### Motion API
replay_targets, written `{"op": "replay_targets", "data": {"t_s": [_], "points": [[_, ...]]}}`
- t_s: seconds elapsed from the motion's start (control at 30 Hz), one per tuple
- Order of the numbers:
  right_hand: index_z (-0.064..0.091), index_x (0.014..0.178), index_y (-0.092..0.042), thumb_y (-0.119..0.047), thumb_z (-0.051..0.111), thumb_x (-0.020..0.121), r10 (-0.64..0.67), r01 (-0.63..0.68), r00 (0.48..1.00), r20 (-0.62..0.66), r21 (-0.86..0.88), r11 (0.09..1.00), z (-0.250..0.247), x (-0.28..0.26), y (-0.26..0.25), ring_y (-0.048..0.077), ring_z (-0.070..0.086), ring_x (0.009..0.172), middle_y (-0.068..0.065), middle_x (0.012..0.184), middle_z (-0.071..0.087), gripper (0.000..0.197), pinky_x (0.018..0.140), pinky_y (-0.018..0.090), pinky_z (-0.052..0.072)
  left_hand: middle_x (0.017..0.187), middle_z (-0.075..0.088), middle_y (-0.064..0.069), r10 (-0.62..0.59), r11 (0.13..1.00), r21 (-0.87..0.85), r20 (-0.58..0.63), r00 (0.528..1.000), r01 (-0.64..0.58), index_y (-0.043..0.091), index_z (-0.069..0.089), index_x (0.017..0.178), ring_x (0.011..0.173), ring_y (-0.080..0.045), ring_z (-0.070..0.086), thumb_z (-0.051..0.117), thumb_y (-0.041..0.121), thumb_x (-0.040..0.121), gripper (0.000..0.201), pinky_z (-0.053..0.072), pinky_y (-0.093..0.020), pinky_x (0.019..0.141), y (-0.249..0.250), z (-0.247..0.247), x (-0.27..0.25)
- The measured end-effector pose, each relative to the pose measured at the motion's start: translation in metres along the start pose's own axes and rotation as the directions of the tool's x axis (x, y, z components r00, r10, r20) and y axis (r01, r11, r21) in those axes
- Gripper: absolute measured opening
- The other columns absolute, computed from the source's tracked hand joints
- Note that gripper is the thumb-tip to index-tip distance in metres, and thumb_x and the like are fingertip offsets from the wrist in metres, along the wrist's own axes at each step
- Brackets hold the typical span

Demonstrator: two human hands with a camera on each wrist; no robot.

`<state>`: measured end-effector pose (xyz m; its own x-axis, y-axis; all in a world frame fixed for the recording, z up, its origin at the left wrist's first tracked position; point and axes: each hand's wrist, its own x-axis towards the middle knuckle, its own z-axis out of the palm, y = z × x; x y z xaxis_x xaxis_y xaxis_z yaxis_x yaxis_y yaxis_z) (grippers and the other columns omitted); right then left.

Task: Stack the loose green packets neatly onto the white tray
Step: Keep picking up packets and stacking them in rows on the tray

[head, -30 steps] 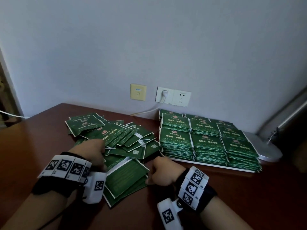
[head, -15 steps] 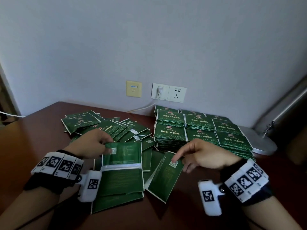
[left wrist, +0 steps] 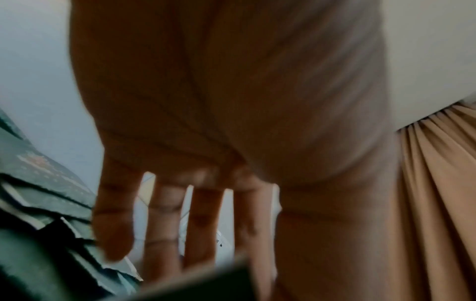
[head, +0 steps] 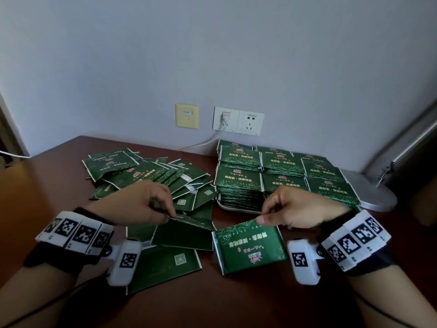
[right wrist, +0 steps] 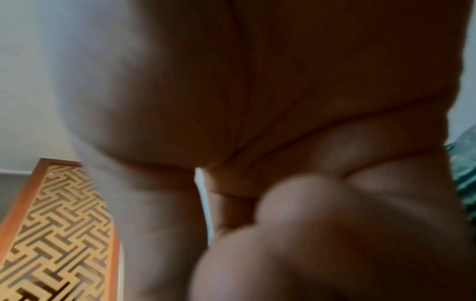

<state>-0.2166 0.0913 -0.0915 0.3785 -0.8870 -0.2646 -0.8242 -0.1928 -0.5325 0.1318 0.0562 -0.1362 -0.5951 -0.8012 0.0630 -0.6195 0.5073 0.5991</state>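
Note:
Several neat stacks of green packets (head: 283,176) fill the white tray (head: 236,208) at the back right of the brown table. A loose pile of packets (head: 146,174) lies to the left of it. My left hand (head: 171,215) pinches the far edge of a plain-backed packet (head: 184,233) and tilts it up over another packet (head: 165,263) lying flat. My right hand (head: 262,216) pinches the top edge of a printed packet (head: 250,247) in front of the tray. The left wrist view shows my fingers (left wrist: 165,224) above a blurred dark packet edge (left wrist: 206,285).
A silver lamp base (head: 376,197) stands just right of the tray, its arm rising along the wall. Wall sockets (head: 238,121) with a white cable (head: 201,145) sit behind the packets. A wooden lattice screen (right wrist: 59,234) shows in the right wrist view.
My right hand has turned its packet printed side up and drawn it toward me. My left hand has tipped its packet up by the far edge. The head view has dipped slightly.

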Motion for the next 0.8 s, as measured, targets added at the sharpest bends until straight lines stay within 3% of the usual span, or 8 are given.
{"op": "replay_targets", "data": {"t_s": [0.1,0.17,0.27,0.37,0.47,0.57,0.67,0.8], "points": [[0.071,0.078,-0.026,-0.041,0.069,0.089,0.065,-0.059,0.996,0.068,-0.088,0.994,0.005,0.005,0.005,0.007,0.057,0.055,-0.011,0.059,0.062,0.018,0.062,0.028,0.047,0.097,0.064,0.018,-0.046,0.997,0.07,0.191,0.981,0.033,0.04,0.076,0.086,0.091,-0.003,0.064,0.081,0.038,0.078,0.01,0.05,-0.019,0.081,0.006,0.003,-0.002],[0.071,0.09,-0.028,-0.037,0.071,0.088,0.153,-0.129,0.985,0.076,-0.259,0.957,0.01,0.01,0.006,0.004,0.059,0.07,-0.015,0.073,0.064,0.009,0.067,0.026,0.047,0.096,0.065,0.018,-0.088,0.992,0.109,0.215,0.973,0.066,0.038,0.075,0.086,0.089,-0.001,0.064,0.075,0.051,0.078,0.015,0.053,-0.025,0.083,0.007,0.005,-0.001],[0.063,0.106,-0.03,-0.039,0.082,0.075,0.208,-0.165,0.976,0.067,-0.394,0.904,0.02,0.02,0.002,0.014,0.059,0.092,-0.014,0.095,0.059,0.038,0.08,0.033,0.052,0.095,0.065,0.016,-0.197,0.968,0.179,0.114,0.974,0.175,0.035,0.068,0.093,0.086,0.001,0.062,0.074,0.053,0.078,0.023,0.054,-0.028,0.083,0.001,0.007,0.003],[0.054,0.12,-0.033,-0.042,0.09,0.063,0.125,-0.069,0.982,0.144,-0.34,0.938,0.033,0.025,-0.012,0.012,0.058,0.099,-0.015,0.108,0.057,0.067,0.089,0.037,0.053,0.11,0.054,0.017,-0.368,0.9,0.297,0.13,0.921,0.318,0.038,0.057,0.114,0.098,-0.003,0.057,0.074,0.059,0.077,0.046,0.05,-0.025,0.087,-0.003,0.012,0.006],[0.047,0.129,-0.03,-0.031,0.093,0.06,0.059,0.041,0.968,0.243,-0.387,0.921,0.045,0.029,-0.027,0.015,0.056,0.103,-0.01,0.119,0.053,0.084,0.089,0.04,0.055,0.115,0.043,0.012,-0.409,0.872,0.349,0.137,0.902,0.342,0.04,0.048,0.124,0.103,-0.008,0.052,0.075,0.065,0.072,0.064,0.047,-0.026,0.091,0.0,0.022,0.013],[0.036,0.139,-0.025,-0.024,0.093,0.061,0.047,0.106,0.952,0.302,-0.472,0.875,0.05,0.032,-0.036,0.02,0.052,0.114,-0.003,0.128,0.046,0.097,0.095,0.042,0.052,0.114,0.041,0.011,-0.394,0.885,0.334,0.159,0.905,0.326,0.034,0.048,0.116,0.101,-0.01,0.052,0.078,0.06,0.072,0.058,0.047,-0.029,0.09,0.004,0.03,0.02],[0.023,0.146,-0.031,-0.022,0.092,0.063,0.063,0.131,0.934,0.352,-0.502,0.855,0.052,0.031,-0.04,0.024,0.054,0.116,0.003,0.132,0.05,0.108,0.095,0.041,0.05,0.11,0.05,0.012,-0.365,0.902,0.305,0.162,0.917,0.305,0.033,0.053,0.102,0.095,-0.008,0.056,0.081,0.055,0.072,0.046,0.049,-0.03,0.085,0.005,0.03,0.02],[0.031,0.142,-0.037,-0.024,0.092,0.063,0.062,0.147,0.933,0.356,-0.531,0.835,0.05,0.03,-0.04,0.023,0.045,0.119,0.004,0.129,0.048,0.1,0.097,0.046,0.048,0.098,0.062,0.015,-0.303,0.941,0.196,0.129,0.944,0.276,0.034,0.058,0.088,0.086,-0.001,0.062,0.087,0.044,0.068,0.037,0.05,-0.025,0.075,0.004,0.028,0.017]]}}
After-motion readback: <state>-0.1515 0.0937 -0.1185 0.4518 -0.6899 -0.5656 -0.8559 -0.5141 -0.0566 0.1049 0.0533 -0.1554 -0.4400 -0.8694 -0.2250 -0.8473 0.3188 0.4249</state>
